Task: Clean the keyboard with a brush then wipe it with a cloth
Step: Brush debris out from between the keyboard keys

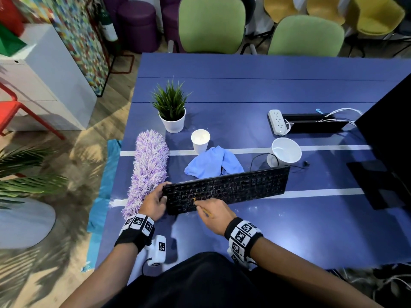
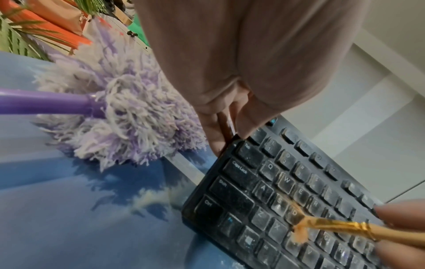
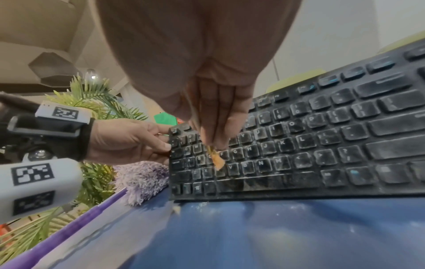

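Note:
A dusty black keyboard (image 1: 226,188) (image 2: 287,198) (image 3: 310,145) is propped up on its front edge on the blue table (image 1: 244,90), tilted towards me. My left hand (image 1: 155,200) (image 2: 220,131) (image 3: 128,140) grips its left end. My right hand (image 1: 214,215) (image 3: 214,116) pinches a small brush (image 1: 201,206) (image 2: 331,226) (image 3: 215,157) with a gold ferrule and orange bristles. The bristles touch the keys in the left part of the keyboard. A light blue cloth (image 1: 213,162) lies crumpled just behind the keyboard.
A purple fluffy duster (image 1: 150,165) (image 2: 124,118) (image 3: 142,180) lies left of the keyboard. Behind stand a potted plant (image 1: 172,112), two white cups (image 1: 200,140) (image 1: 285,152), a power strip (image 1: 277,122) and a dark monitor (image 1: 387,138) at right. Pale crumbs (image 3: 177,209) lie below the keyboard's front edge.

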Demonstrator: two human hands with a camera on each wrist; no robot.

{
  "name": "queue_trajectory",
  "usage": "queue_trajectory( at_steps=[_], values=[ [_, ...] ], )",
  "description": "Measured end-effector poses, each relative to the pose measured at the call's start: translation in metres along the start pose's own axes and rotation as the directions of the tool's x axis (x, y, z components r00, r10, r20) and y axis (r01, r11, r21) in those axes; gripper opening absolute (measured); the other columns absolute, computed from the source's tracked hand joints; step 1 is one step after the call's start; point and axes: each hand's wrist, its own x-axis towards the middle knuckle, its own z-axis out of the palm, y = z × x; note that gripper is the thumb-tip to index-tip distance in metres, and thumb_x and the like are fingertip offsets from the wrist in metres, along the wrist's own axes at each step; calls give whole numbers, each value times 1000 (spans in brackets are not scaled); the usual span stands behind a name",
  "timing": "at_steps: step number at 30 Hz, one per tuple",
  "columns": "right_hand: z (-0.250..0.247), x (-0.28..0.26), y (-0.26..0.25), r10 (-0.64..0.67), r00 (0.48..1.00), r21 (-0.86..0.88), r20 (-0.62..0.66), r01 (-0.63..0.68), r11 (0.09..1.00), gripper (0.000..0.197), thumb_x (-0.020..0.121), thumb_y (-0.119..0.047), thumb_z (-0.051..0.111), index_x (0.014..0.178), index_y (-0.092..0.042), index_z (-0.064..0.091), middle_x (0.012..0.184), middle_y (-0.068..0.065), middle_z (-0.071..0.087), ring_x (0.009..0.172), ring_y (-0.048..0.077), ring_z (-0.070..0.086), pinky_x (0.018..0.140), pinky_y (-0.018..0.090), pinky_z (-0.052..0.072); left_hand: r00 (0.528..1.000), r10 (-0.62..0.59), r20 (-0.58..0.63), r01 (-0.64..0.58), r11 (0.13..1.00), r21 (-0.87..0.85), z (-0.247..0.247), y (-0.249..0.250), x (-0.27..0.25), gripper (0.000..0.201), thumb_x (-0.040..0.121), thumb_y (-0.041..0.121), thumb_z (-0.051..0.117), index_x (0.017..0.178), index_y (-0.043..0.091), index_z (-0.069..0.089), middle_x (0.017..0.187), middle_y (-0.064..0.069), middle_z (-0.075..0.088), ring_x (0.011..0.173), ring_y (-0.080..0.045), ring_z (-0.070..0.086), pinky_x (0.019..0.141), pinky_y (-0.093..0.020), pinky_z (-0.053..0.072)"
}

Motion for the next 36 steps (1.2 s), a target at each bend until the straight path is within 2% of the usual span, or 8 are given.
queue_trajectory(
  at_steps=[3, 6, 9, 14, 19, 28, 32, 36],
  values=[
    [3, 6, -2, -15, 997, 26, 72, 13, 1000, 32, 95, -27, 46, 120, -18, 64, 101, 10, 72, 89, 23, 65, 87, 28, 50, 1000, -13, -12, 13, 1000, -23, 0, -2, -1, 74, 94, -15, 43, 116, 55, 51, 118, -3, 69, 121, -22, 61, 112, -34, 40],
    [-1, 3, 2, 48, 998, 27, -48, -47, 999, 28, 92, -22, 47, 112, -18, 67, 80, 6, 68, 76, 21, 60, 76, 29, 49, 1000, -16, -14, 16, 999, -31, 1, -3, -4, 78, 94, -16, 42, 116, 58, 52, 112, 11, 71, 119, -18, 61, 112, -32, 39],
    [-1, 1, 7, 91, 994, -12, -58, -92, 996, 29, 91, -22, 46, 109, -16, 67, 73, 1, 59, 73, 20, 57, 72, 29, 48, 1000, -10, -13, 10, 1000, -14, 1, -2, -3, 63, 94, -14, 43, 124, 41, 49, 120, -4, 69, 123, -23, 60, 116, -41, 39],
    [2, -1, 4, -27, 998, 5, 61, 27, 1000, 31, 96, -21, 44, 120, -15, 63, 87, 12, 68, 82, 26, 60, 79, 31, 46, 1000, 1, -30, -1, 1000, -1, 0, -7, -1, 78, 94, -14, 44, 117, 60, 50, 120, -5, 68, 120, -21, 61, 113, -35, 40],
    [5, 1, -1, -4, 1000, 9, -6, 4, 1000, 28, 94, -19, 46, 110, -11, 67, 88, 14, 69, 83, 27, 60, 84, 34, 48, 999, 1, -35, 0, 1000, 6, 2, -3, -3, 56, 93, -17, 43, 130, 24, 48, 119, -10, 67, 120, -27, 60, 113, -33, 39],
    [19, 12, -7, -109, 994, -55, 21, 110, 992, 29, 92, -21, 41, 103, -8, 65, 75, 16, 65, 72, 31, 56, 73, 40, 51, 999, -25, -27, 24, 1000, -19, -1, -4, -6, 54, 93, -19, 41, 131, 19, 46, 121, -12, 65, 122, -26, 59, 113, -35, 39],
    [24, 15, -8, -208, 966, -32, 156, 216, 976, 37, 97, -24, 36, 124, -8, 57, 102, 20, 67, 93, 32, 57, 86, 38, 46, 999, -41, -30, 40, 999, -16, 0, -8, -4, 52, 94, -18, 41, 137, 10, 46, 121, -13, 65, 121, -26, 59, 114, -40, 40],
    [22, 12, -7, -242, 960, -27, 141, 248, 968, 32, 95, -19, 41, 119, -9, 60, 92, 17, 69, 87, 32, 57, 86, 37, 48, 999, -6, -36, 7, 1000, 11, -2, -4, -5, 53, 93, -19, 41, 131, 18, 46, 119, -13, 65, 119, -25, 59, 104, -12, 40]
  ],
)
